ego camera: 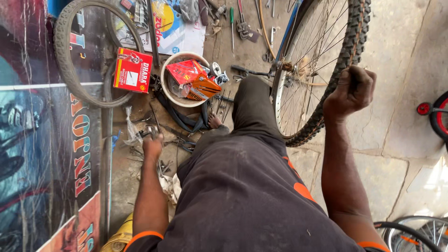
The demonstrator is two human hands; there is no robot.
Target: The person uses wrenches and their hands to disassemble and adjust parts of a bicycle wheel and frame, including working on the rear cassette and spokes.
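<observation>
the right hand (351, 90) is clenched tight around the knobbly black tyre of a bicycle wheel (317, 70), which stands upright on the floor just beside the person's bent knee. the tyre's tread is chunky with a worn, reddish-brown dusty edge, and thin steel spokes fan from the hub to the shiny rim. the left hand (153, 144) reaches down to the cluttered floor and closes over a small metal tool (148, 132); what kind of tool it is i cannot tell, as the fingers hide most of it. a crumpled clear plastic wrapper (132, 130) lies touching that spot.

near the bare foot (214, 121) a round, pale bowl (169, 93) holds red and orange cardboard packets, with a limp black rubber inner tube (179, 119) curling beneath its rim. a flat red box (133, 70) rests against a loose, smooth-worn tyre (63, 56) lying on a printed vinyl banner (46, 140). screwdrivers and spanners (242, 25) lie scattered on the dusty concrete floor (406, 116), which is cracked into broad slabs.
</observation>
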